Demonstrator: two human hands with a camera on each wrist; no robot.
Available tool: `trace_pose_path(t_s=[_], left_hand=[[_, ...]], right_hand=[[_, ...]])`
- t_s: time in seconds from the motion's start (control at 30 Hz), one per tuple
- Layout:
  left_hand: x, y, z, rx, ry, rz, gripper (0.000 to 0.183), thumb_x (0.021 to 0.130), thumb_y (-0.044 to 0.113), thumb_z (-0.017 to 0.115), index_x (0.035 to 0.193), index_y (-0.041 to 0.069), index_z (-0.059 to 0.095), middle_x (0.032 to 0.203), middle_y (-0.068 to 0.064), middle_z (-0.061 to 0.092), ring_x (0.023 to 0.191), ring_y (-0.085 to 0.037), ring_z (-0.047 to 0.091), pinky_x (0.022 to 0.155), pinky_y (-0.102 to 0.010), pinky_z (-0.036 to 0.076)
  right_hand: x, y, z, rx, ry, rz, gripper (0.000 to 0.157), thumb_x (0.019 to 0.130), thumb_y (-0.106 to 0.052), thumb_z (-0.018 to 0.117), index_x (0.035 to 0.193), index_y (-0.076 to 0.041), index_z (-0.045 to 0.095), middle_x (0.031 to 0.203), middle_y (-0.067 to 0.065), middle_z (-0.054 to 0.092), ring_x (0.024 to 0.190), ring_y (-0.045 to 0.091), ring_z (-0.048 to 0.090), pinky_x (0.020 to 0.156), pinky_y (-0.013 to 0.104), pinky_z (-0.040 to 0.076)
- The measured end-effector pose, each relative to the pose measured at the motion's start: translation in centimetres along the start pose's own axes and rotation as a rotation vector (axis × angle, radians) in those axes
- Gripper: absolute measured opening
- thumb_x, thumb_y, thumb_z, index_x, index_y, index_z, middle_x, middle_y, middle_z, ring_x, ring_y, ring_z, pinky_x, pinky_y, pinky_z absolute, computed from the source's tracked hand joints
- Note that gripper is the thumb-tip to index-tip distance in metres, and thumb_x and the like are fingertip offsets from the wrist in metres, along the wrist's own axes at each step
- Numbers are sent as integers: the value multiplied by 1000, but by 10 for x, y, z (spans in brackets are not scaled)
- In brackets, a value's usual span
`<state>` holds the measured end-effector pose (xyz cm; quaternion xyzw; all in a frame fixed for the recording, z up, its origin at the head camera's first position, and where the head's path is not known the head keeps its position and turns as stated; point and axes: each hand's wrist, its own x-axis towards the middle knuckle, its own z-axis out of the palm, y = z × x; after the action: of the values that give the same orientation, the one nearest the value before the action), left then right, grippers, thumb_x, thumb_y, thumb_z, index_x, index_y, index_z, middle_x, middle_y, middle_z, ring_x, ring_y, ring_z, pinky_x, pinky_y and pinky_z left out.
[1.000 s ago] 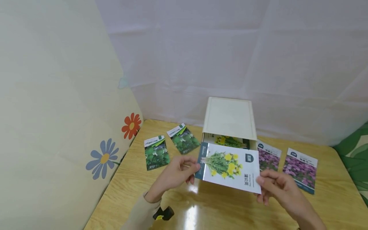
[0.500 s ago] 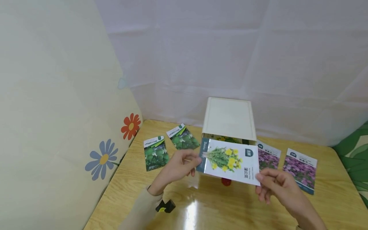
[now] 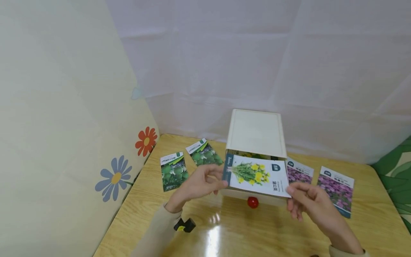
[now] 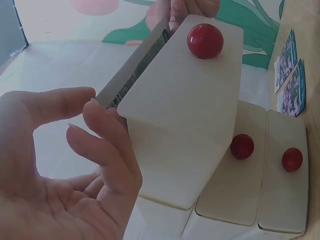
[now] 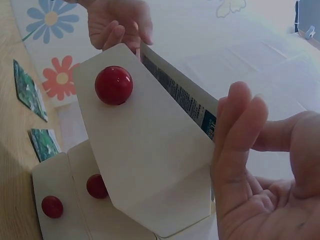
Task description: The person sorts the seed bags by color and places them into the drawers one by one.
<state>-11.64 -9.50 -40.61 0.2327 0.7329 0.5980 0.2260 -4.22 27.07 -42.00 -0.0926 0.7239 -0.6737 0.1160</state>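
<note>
A white seed packet [image 3: 250, 175] printed with yellow dandelions lies face up over a pulled-out drawer [image 4: 185, 95] with a red knob [image 3: 252, 202]. My left hand [image 3: 203, 182] pinches the packet's dark-blue end between thumb and fingers. At the opposite end, my right hand [image 3: 309, 201] pinches the near corner. Both wrist views show the packet slanting just above the drawer front, its printed back facing down. Behind it, part of another dandelion picture [image 3: 255, 155] shows inside the drawer, under the cabinet top [image 3: 257, 132].
Two green-leaf seed packets [image 3: 174, 171] lie on the wooden table [image 3: 144, 217] left of the cabinet. On its right are two purple-flower packets [image 3: 336, 189]. Lower drawers [image 4: 285, 180] with red knobs are pushed in. A pale cloth [image 3: 205, 71] hangs behind.
Both hands have brought the dandelion packet down and slightly away from me, over the drawer. The drawer front and its red knob, hidden before, now show below the packet.
</note>
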Motion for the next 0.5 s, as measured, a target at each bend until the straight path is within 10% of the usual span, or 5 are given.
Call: trace_pose_path(t_s=[0.5], left_hand=[[6,-2,-3,79,29,-14,30,105,24,70,127,4,71,98,-5,77,71,-15,67,61,-25,54]], right_hand=[[3,-1,-1,-2,-25,-51,22,114,-5,46,117,-6,68,77,1,70,56,14,64,41,34,52]])
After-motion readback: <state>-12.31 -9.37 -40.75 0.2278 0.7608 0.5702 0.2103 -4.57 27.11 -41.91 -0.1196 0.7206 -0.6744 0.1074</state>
